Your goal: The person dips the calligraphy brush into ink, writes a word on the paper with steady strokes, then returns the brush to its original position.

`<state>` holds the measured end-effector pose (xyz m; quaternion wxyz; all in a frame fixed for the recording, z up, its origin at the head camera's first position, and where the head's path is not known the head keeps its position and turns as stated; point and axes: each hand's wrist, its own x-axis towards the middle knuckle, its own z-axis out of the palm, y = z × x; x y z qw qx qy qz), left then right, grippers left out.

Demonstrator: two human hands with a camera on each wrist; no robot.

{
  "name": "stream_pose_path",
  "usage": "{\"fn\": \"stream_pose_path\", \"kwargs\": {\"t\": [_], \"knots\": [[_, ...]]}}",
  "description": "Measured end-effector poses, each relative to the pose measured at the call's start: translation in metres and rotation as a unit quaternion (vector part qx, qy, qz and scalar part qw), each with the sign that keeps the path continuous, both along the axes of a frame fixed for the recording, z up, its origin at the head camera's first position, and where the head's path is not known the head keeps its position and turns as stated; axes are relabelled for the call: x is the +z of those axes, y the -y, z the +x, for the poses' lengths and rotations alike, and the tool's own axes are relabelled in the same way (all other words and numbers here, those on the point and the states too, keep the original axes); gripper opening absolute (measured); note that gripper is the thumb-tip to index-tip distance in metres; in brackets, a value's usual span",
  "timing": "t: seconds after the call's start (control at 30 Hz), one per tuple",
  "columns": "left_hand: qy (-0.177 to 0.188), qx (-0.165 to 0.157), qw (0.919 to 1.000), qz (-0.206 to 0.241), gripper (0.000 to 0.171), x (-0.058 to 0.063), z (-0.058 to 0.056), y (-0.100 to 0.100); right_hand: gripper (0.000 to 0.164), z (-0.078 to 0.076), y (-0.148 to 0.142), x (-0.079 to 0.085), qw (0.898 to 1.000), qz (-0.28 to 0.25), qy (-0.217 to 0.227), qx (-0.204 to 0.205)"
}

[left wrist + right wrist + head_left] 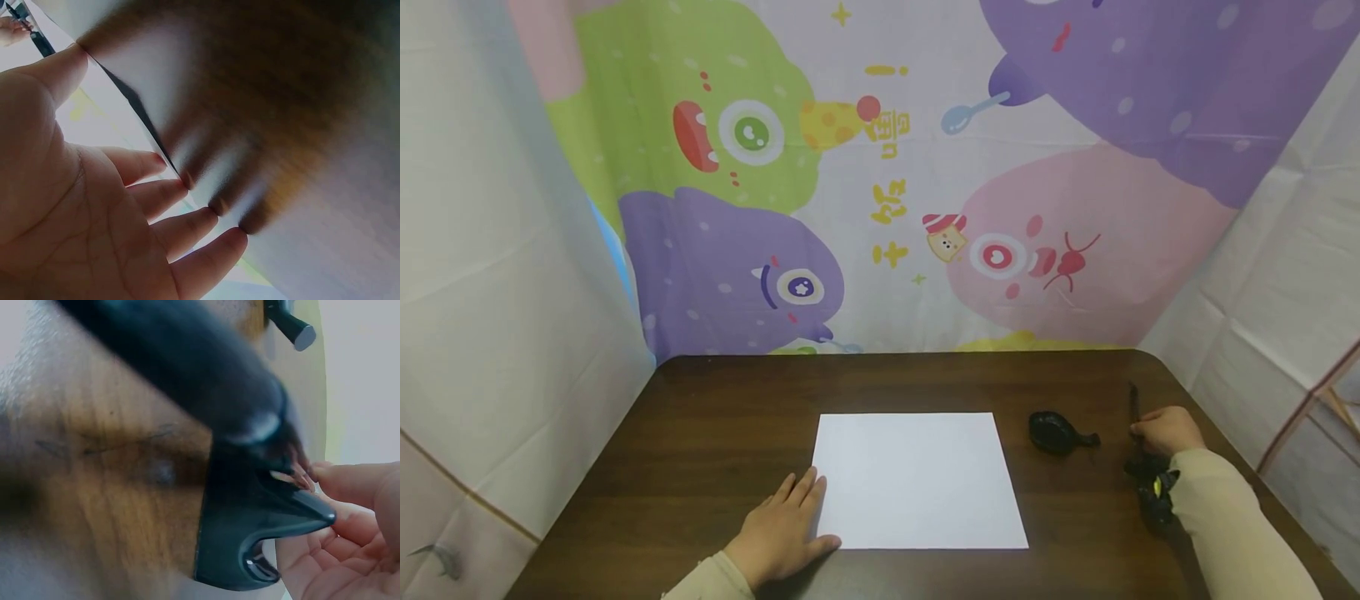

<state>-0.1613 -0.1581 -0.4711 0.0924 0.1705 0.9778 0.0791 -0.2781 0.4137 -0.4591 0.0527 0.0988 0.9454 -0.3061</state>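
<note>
My left hand (782, 529) rests with straight, spread fingers along the left edge of a white sheet of paper (917, 483). Those fingertips and the thumb also show at the paper's edge in the left wrist view. Toward the table's right side, my right hand (1168, 429) pinches a thin dark stick (1134, 404) that points away from me. Just below that hand sits a dark glossy object (1153, 496) with pointed parts and a yellow patch, partly hidden by the sleeve. The right wrist view shows a dark green forked piece (269, 519) close by the right thumb and fingers.
Between the paper and the right hand lies a dark, rounded, gourd-like object (1054, 433) with a narrow neck pointing right. Everything stands on a dark brown wooden table (700, 442). A cartoon-printed cloth (887, 308) hangs behind the far edge, with pale cloth on both sides.
</note>
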Motion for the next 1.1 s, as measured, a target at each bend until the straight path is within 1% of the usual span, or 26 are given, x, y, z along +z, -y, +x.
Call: {"fn": "stream_pose_path", "kwargs": {"t": [0.1,0.23,0.4,0.53,0.63,0.77,0.9,0.97,1.07,1.1], "knots": [[0.003,0.001,1.0,-0.001,0.088,0.001,0.0,0.0,0.045,0.001,0.001,0.003,1.0,-0.006,-0.005,-0.004],[0.004,0.003,1.0,-0.001,0.087,0.002,0.001,0.0,0.047,0.0,0.001,0.007,0.999,-0.032,-0.018,-0.003],[0.002,0.006,1.0,-0.002,0.087,0.004,0.001,-0.001,0.052,-0.003,-0.002,0.017,0.999,-0.049,-0.02,0.007],[0.003,0.007,1.0,-0.001,0.087,0.004,0.001,-0.002,0.056,-0.004,-0.002,0.031,0.994,-0.107,-0.018,0.013],[0.0,0.008,1.0,-0.002,0.087,0.004,0.001,-0.002,0.057,-0.005,0.0,0.043,0.987,-0.161,-0.021,0.005],[-0.003,0.009,0.9999,-0.006,0.087,0.004,0.001,-0.003,0.055,-0.005,0.004,0.058,0.981,-0.194,-0.025,0.001],[-0.001,0.01,0.9999,-0.006,0.087,0.005,0.001,-0.003,0.055,-0.005,0.008,0.069,0.978,-0.203,-0.046,0.005],[0.0,0.01,0.9999,-0.006,0.087,0.006,0.001,-0.004,0.058,-0.004,0.011,0.075,0.979,-0.192,-0.06,0.006],[0.001,0.011,0.9999,-0.005,0.087,0.005,0.002,-0.004,0.062,-0.002,0.017,0.083,0.978,-0.193,-0.079,-0.003],[0.002,0.012,0.9999,-0.005,0.087,0.005,0.002,-0.004,0.061,-0.001,0.019,0.086,0.977,-0.195,-0.087,-0.005]]}}
